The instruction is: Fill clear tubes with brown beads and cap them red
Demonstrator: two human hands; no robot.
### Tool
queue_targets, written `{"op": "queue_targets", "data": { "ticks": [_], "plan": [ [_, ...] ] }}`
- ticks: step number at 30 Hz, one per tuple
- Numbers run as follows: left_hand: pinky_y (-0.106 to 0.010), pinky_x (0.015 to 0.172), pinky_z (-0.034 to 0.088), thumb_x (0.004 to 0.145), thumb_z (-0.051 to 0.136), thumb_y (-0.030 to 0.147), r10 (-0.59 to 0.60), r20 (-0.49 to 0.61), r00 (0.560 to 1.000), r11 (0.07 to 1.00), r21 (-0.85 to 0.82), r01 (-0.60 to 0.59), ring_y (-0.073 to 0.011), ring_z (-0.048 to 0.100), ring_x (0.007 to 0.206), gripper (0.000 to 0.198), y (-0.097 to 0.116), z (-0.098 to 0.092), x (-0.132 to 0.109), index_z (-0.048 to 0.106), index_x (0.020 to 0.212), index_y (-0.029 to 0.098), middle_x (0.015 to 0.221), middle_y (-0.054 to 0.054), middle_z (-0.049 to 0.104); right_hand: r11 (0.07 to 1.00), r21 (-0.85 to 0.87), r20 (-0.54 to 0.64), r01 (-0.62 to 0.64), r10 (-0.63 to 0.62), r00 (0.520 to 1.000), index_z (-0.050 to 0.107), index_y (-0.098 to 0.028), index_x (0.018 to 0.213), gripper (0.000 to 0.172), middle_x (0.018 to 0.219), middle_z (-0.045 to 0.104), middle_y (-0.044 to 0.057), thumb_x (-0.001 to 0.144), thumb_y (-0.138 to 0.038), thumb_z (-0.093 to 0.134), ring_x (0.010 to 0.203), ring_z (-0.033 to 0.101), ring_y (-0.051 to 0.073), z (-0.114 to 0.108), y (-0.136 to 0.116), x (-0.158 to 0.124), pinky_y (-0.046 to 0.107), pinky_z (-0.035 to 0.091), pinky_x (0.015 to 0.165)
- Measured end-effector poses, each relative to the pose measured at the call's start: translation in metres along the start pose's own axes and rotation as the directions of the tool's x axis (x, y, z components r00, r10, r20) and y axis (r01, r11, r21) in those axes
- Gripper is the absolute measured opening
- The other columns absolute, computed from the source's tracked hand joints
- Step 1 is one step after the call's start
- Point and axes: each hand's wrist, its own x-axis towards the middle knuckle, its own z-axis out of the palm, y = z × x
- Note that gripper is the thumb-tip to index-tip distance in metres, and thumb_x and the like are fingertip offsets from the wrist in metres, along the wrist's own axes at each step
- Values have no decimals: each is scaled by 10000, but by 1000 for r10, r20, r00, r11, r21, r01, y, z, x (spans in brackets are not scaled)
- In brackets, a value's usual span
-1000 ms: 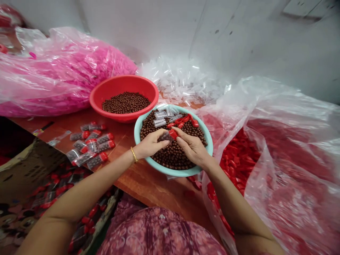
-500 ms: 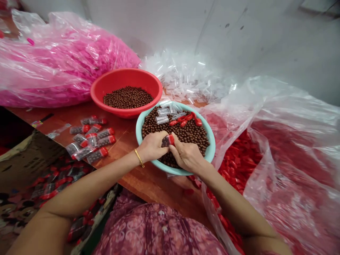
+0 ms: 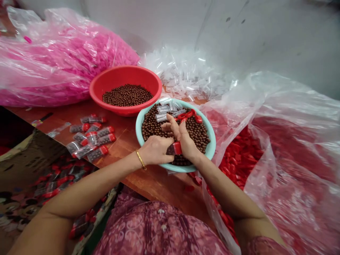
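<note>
My left hand point(image 3: 155, 150) grips a small clear tube filled with brown balls and closed by a red cap point(image 3: 174, 148), over the near rim of a teal bowl point(image 3: 211, 150). The heel of my right hand point(image 3: 179, 132) presses against that red cap, its fingers stretched out flat over the brown balls point(image 3: 198, 132) in the bowl. Empty clear tubes point(image 3: 166, 109) and loose red caps point(image 3: 190, 115) lie on the balls at the bowl's far side.
A red bowl point(image 3: 119, 76) of brown balls stands behind. Several capped filled tubes point(image 3: 90, 140) lie on the wooden table point(image 3: 143, 182) at left. A pink bag point(image 3: 58, 60), a heap of clear tubes point(image 3: 186, 72), a bag of red caps point(image 3: 244, 156) and a carton of filled tubes point(image 3: 39, 180) surround.
Both hands drew back toward the bowl's near rim with the tube. My right hand went from pinching the cap with its fingers to pushing on it with its palm, fingers spread.
</note>
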Motion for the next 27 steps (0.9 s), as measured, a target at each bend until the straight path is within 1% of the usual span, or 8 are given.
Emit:
{"op": "queue_targets", "data": {
  "ticks": [3,6,12,14,17,20,23,27],
  "plan": [
    [-276,609,472,700,584,313,25,33,999,1000,-2,-25,-210,650,667,229,-2,0,-1,631,839,138,719,-62,684,998,-51,131,49,-42,990,253,-195,1477,765,1500,342,44,884,-656,107,1375,320,171,0,-2,1,353,187,1172],
    [-294,632,486,706,578,317,27,48,998,999,18,-28,-227,660,698,264,-2,1,0,636,884,131,758,-80,697,967,-213,126,140,-115,985,256,-182,1477,817,1552,234,44,851,-707,224,1438,164,202,-4,-2,-1,406,47,1194],
    [-265,597,445,707,590,336,-46,-117,992,999,0,46,-189,630,628,185,3,-4,-6,618,759,161,659,-38,661,985,-132,88,108,-97,991,477,-180,1351,766,1318,564,76,909,-609,21,1226,501,200,-11,-4,4,409,358,1070],
    [-246,590,423,744,573,353,-145,-239,960,989,-25,144,-161,607,604,187,-2,-12,-20,593,706,171,626,-20,636,946,-301,5,118,-122,993,591,-159,1220,670,1155,650,94,947,-526,101,1077,581,212,-26,-4,10,404,430,972],
    [-243,574,398,791,544,409,-345,-375,860,931,-20,364,-150,580,583,243,-28,-27,-54,582,720,180,621,-8,615,634,-764,-71,123,-273,960,669,-126,1048,366,1089,647,138,905,-313,389,1024,554,254,-60,3,21,419,406,946],
    [-262,555,385,797,539,465,-525,-410,746,777,126,617,-179,559,566,276,-70,-40,-94,578,758,194,591,0,574,259,-965,-30,43,-271,962,651,-103,1078,330,1108,604,174,838,-169,434,1008,508,284,-88,16,32,419,397,887],
    [-312,630,438,797,545,485,-456,-365,812,770,295,566,-237,591,704,300,-100,-52,-115,592,878,200,685,-28,601,81,-996,4,24,-239,971,611,-119,1149,354,1096,580,172,842,-191,450,978,476,290,-97,25,41,395,383,809],
    [-367,780,467,863,482,399,-169,-369,914,870,380,314,-260,590,891,305,-89,-60,-91,599,1017,163,937,-108,652,27,-996,80,89,-234,969,669,-146,1000,312,977,602,145,901,-221,383,914,473,261,-93,24,41,357,347,759]
  ]
}}
